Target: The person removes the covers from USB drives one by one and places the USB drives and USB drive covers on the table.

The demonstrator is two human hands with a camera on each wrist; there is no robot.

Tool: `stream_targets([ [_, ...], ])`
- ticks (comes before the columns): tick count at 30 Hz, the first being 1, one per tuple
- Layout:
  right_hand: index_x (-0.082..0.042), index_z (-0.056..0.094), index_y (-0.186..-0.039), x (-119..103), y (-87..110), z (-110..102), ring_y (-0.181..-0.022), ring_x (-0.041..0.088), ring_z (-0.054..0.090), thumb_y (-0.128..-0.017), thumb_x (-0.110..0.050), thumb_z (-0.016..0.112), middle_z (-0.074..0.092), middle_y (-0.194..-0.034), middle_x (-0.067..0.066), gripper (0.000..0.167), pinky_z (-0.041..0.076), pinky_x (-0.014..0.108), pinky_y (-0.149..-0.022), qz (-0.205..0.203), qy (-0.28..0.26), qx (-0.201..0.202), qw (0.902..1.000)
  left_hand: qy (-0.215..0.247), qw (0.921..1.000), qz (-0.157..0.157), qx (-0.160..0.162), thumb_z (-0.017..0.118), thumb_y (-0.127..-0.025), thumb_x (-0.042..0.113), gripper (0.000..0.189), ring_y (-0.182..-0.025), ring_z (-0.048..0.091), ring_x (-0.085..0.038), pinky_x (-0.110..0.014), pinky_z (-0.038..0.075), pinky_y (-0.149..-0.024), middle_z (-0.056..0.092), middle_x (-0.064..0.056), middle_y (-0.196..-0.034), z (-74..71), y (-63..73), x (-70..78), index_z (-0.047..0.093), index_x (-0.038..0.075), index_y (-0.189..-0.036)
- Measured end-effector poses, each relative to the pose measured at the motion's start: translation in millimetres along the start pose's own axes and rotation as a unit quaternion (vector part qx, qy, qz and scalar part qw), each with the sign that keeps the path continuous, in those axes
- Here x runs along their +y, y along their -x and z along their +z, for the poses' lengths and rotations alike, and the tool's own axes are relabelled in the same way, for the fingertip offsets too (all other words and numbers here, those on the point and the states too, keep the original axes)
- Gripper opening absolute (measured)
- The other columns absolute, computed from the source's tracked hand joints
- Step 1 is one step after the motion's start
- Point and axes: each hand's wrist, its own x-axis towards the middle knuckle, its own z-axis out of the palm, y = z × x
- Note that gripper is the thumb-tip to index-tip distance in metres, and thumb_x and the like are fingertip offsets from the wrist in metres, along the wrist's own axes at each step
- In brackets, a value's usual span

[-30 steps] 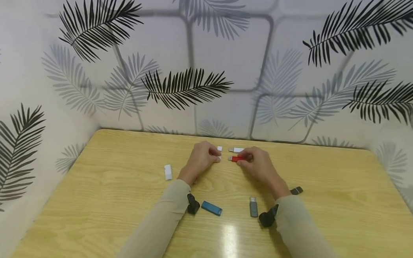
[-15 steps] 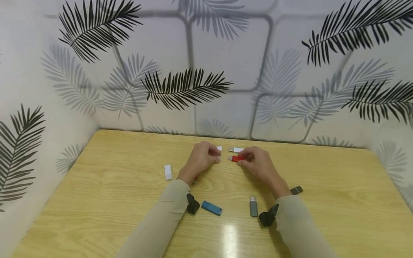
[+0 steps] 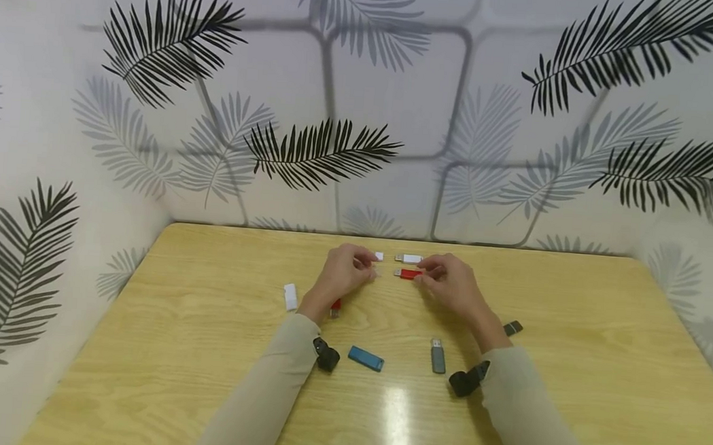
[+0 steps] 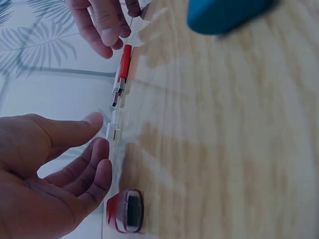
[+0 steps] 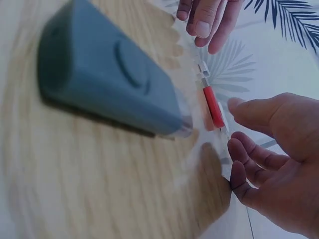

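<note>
My left hand [image 3: 340,274] is loosely spread beside a small clear cap [image 4: 114,121], with a gap between thumb and fingers. My right hand [image 3: 453,286] is likewise relaxed, its fingertips at the end of a red USB stick [image 3: 410,275] that lies flat, metal plug toward the cap. In the right wrist view a gap shows between this hand's thumb and fingers, beside the red stick [image 5: 213,107]. Just behind lie a white USB stick [image 3: 412,259] and a small white cap [image 3: 379,256], lined up the same way.
Closer in on the wooden table [image 3: 200,376] lie a blue USB stick [image 3: 366,359], a grey one [image 3: 437,357], a black one [image 3: 513,328] and a white one [image 3: 290,297]. Another red stick [image 3: 335,308] lies by the left wrist. A patterned wall [image 3: 388,204] stands behind the table.
Both hands have loosened and drawn slightly apart, letting go of the clear cap and the red USB stick, which stay in place. More of the other red stick shows by the left wrist.
</note>
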Motion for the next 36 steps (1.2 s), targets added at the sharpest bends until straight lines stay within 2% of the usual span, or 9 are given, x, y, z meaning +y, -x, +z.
stream_targets([
  [6, -0.001, 0.071, -0.118, -3, 11.2, -4, -0.102, 0.034, 0.066, -0.099, -0.012, 0.070, 0.068, -0.112, 0.017, 0.023, 0.055, 0.048, -0.087, -0.003, -0.027, 0.016, 0.9995, 0.043, 0.9989, 0.015, 0.008, 0.075, -0.094, 0.007, 0.021, -0.096, 0.069, -0.028, -0.039, 0.057, -0.083, 0.073, -0.013, -0.108, -8.7, 10.1, -1.2, 0.076, 0.002, -0.114],
  [10, 0.001, 0.070, -0.121, -4, 18.7, -5, -0.101, 0.033, 0.066, -0.099, -0.012, 0.071, 0.067, -0.113, 0.018, 0.026, 0.057, 0.048, -0.086, -0.015, -0.033, 0.014, 0.9993, 0.055, 0.9983, 0.018, 0.006, 0.075, -0.095, 0.008, 0.023, -0.098, 0.068, -0.028, -0.041, 0.058, -0.084, 0.072, -0.014, -0.112, -12.0, 18.8, -3.6, 0.075, 0.003, -0.117],
  [13, 0.001, 0.070, -0.122, -8, 23.8, -6, -0.101, 0.032, 0.066, -0.098, -0.012, 0.072, 0.067, -0.113, 0.019, 0.027, 0.058, 0.048, -0.085, -0.025, -0.033, 0.023, 0.9989, 0.062, 0.9976, 0.032, 0.005, 0.074, -0.095, 0.007, 0.025, -0.099, 0.068, -0.029, -0.041, 0.058, -0.086, 0.071, -0.014, -0.113, -14.3, 24.9, -4.6, 0.074, 0.002, -0.119],
  [17, 0.000, 0.069, -0.122, -14, 31.3, -9, -0.103, 0.033, 0.066, -0.097, -0.013, 0.073, 0.068, -0.114, 0.019, 0.029, 0.058, 0.049, -0.084, -0.034, -0.026, 0.035, 0.9985, 0.060, 0.9968, 0.052, 0.007, 0.074, -0.095, 0.006, 0.025, -0.100, 0.067, -0.029, -0.042, 0.057, -0.088, 0.070, -0.014, -0.114, -17.2, 32.5, -1.7, 0.073, 0.001, -0.120],
  [24, 0.001, 0.068, -0.123, -22, 42.6, -13, -0.104, 0.035, 0.066, -0.097, -0.014, 0.073, 0.068, -0.114, 0.019, 0.030, 0.057, 0.049, -0.082, -0.049, -0.022, 0.050, 0.9973, 0.057, 0.9957, 0.070, 0.021, 0.073, -0.097, 0.009, 0.027, -0.104, 0.066, -0.026, -0.044, 0.056, -0.089, 0.070, -0.011, -0.120, -22.8, 47.4, 0.6, 0.073, 0.003, -0.123],
  [30, 0.001, 0.067, -0.125, -25, 51.4, -14, -0.105, 0.036, 0.066, -0.098, -0.015, 0.073, 0.068, -0.118, 0.018, 0.032, 0.057, 0.049, -0.082, -0.045, -0.024, 0.053, 0.9973, 0.048, 0.9951, 0.078, 0.037, 0.074, -0.096, 0.009, 0.028, -0.105, 0.065, -0.026, -0.045, 0.055, -0.090, 0.070, -0.008, -0.121, -27.1, 60.5, -0.3, 0.073, 0.003, -0.123],
  [36, 0.001, 0.067, -0.127, -25, 54.2, -13, -0.105, 0.034, 0.066, -0.097, -0.014, 0.073, 0.068, -0.120, 0.019, 0.034, 0.057, 0.045, -0.082, -0.050, -0.030, 0.057, 0.9967, 0.046, 0.9953, 0.071, 0.047, 0.075, -0.094, 0.008, 0.028, -0.106, 0.066, -0.028, -0.047, 0.054, -0.093, 0.071, -0.010, -0.120, -34.3, 69.6, -0.4, 0.073, 0.005, -0.122],
])
